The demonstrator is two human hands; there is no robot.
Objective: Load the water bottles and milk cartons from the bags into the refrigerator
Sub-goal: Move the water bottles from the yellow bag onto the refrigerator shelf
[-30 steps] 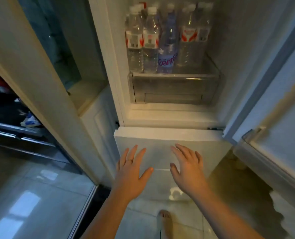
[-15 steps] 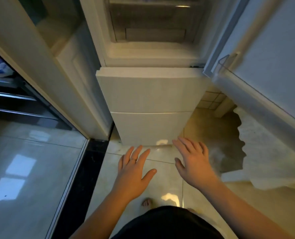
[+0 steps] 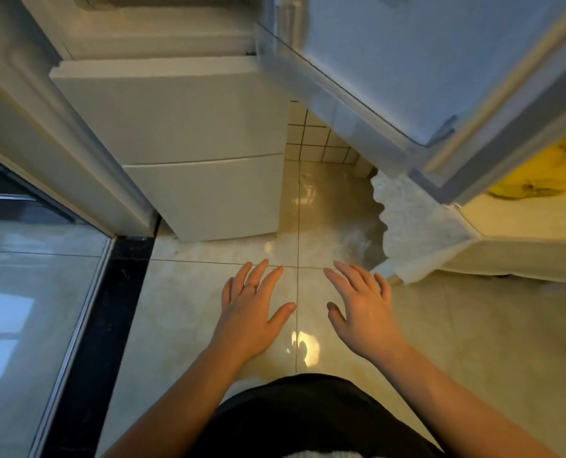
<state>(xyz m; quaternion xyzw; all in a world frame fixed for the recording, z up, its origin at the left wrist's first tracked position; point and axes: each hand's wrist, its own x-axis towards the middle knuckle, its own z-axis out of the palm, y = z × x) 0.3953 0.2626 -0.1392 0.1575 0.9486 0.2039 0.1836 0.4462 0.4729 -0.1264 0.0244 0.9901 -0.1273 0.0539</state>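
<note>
The white refrigerator (image 3: 182, 127) stands ahead, its two lower drawer fronts closed. Its upper door (image 3: 424, 71) swings open to the right above me. No bottles, cartons or bags show in this view. My left hand (image 3: 252, 312), with a ring on one finger, hovers flat over the floor tiles, fingers spread and holding nothing. My right hand (image 3: 361, 309) hovers beside it, also spread and empty.
Glossy beige floor tiles (image 3: 182, 309) lie under my hands. A black threshold strip (image 3: 109, 325) and a sliding glass door (image 3: 27, 309) are on the left. A white lace cloth (image 3: 417, 233) hangs from a low surface at right, with something yellow (image 3: 546, 170) behind the door.
My view has tilted down from the bottle shelf to the floor. The bottles have left the frame. Both hands stay spread and empty in front of me.
</note>
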